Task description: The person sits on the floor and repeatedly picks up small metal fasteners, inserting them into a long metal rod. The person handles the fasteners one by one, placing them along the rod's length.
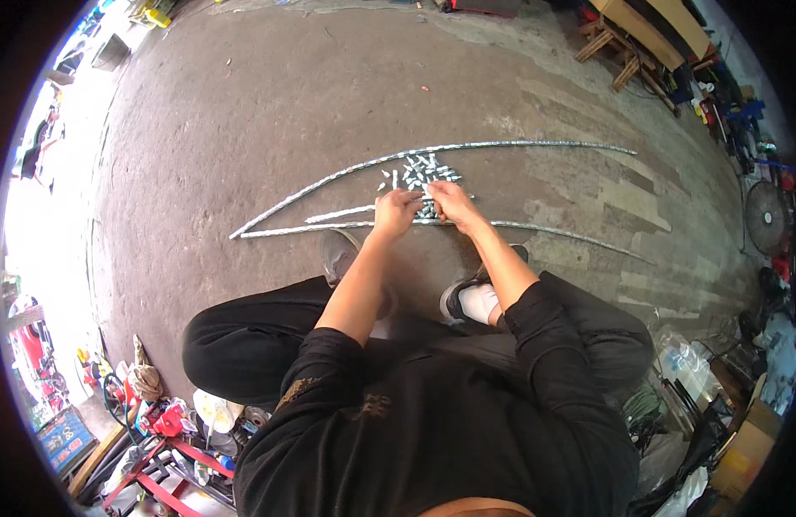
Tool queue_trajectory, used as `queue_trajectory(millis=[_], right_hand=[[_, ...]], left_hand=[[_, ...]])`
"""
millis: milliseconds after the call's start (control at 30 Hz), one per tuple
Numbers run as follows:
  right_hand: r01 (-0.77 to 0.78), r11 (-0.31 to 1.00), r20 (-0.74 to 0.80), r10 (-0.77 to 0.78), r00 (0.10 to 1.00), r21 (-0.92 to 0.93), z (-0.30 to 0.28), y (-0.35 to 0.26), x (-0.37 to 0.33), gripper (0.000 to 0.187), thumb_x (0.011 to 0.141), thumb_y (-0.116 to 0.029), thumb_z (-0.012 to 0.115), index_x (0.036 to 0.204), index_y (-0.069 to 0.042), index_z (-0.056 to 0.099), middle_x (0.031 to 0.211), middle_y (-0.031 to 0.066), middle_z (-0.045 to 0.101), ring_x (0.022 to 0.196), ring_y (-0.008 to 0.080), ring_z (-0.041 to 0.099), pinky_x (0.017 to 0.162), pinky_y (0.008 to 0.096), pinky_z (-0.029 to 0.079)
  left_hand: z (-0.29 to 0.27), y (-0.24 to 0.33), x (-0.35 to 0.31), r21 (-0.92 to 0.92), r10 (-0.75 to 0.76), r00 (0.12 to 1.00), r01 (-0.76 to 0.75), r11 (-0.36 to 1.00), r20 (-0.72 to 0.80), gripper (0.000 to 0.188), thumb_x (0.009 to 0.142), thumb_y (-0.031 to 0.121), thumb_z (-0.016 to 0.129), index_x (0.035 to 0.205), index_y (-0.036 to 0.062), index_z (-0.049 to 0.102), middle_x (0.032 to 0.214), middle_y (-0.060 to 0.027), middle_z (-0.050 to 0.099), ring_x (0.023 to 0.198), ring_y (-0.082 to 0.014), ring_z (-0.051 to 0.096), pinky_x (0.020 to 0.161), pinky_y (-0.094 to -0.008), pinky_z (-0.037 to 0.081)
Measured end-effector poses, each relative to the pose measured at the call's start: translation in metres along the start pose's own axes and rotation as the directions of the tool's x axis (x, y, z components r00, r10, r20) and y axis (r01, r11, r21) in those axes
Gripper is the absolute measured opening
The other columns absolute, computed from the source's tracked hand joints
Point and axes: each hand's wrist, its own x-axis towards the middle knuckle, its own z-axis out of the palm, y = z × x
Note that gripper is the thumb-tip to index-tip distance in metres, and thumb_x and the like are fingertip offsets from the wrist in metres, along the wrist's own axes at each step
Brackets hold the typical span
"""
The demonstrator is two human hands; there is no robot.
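Observation:
My left hand is closed around a short twisted silvery metal rod, whose free end points left. Close beside it, my right hand has thumb and fingers pinched at a small pale metal piece; its shape is mostly covered. Just beyond both hands lies a loose pile of small pointed metal pieces. A long twisted metal rod lies behind the pile. Another long rod runs on the near side, partly beneath my hands. The left ends of these two almost meet.
I sit low on a concrete floor, knees spread, shoes near the closer rod. A wooden stand is at the far right. A fan and clutter line the right side. A red metal frame and tools lie at the near left.

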Motion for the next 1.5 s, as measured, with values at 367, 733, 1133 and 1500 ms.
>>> queue_trajectory(millis=[367,733,1133,1500], right_hand=[[0.019,0.387,-0.13,-0.356,0.925,-0.922,-0.013,0.034,-0.015,0.057,0.071,-0.029,0.08,0.118,-0.009,0.055,0.113,0.0136,0.056,0.103,0.0352,0.059,0.085,0.0461,0.049],[-0.028,0.992,-0.052,0.034,0.998,0.12,-0.049,0.038,-0.001,0.04,0.084,-0.005,0.063,0.122,-0.004,0.055,0.09,0.0075,0.065,0.074,0.0159,0.064,0.063,0.0276,0.052],[0.159,0.937,0.12,-0.127,0.985,-0.311,-0.058,-0.053,-0.025,0.021,0.087,-0.002,0.058,0.108,0.002,0.063,0.085,0.0061,0.065,0.073,0.013,0.062,0.069,0.0274,0.053],[0.219,0.903,0.119,-0.188,0.975,-0.369,-0.048,-0.04,-0.018,0.021,0.085,-0.002,0.061,0.105,0.001,0.066,0.085,0.0052,0.068,0.074,0.0108,0.062,0.069,0.0257,0.051]], left_hand=[[-0.009,0.003,0.006,-0.111,-0.062,0.987,0.079,0.991,0.146,0.03,0.077,0.013,0.069,0.106,0.0072,0.065,0.095,-0.0158,0.068,0.09,-0.0285,0.066,0.079,-0.0366,0.05],[-0.012,0.014,0.002,-0.151,0.003,0.99,0.018,0.988,0.138,0.03,0.077,0.021,0.073,0.105,0.0107,0.069,0.097,-0.0167,0.068,0.094,-0.0319,0.065,0.082,-0.0395,0.05],[-0.004,0.002,0.01,-0.123,-0.026,0.992,0.041,0.992,0.125,0.034,0.078,0.032,0.075,0.107,0.0157,0.072,0.09,-0.0125,0.066,0.083,-0.0272,0.064,0.075,-0.0375,0.05],[-0.015,0.016,0.011,-0.108,-0.076,0.988,0.091,0.99,0.136,0.034,0.079,0.027,0.074,0.108,0.0106,0.071,0.099,-0.0135,0.068,0.089,-0.0265,0.065,0.08,-0.035,0.049]])
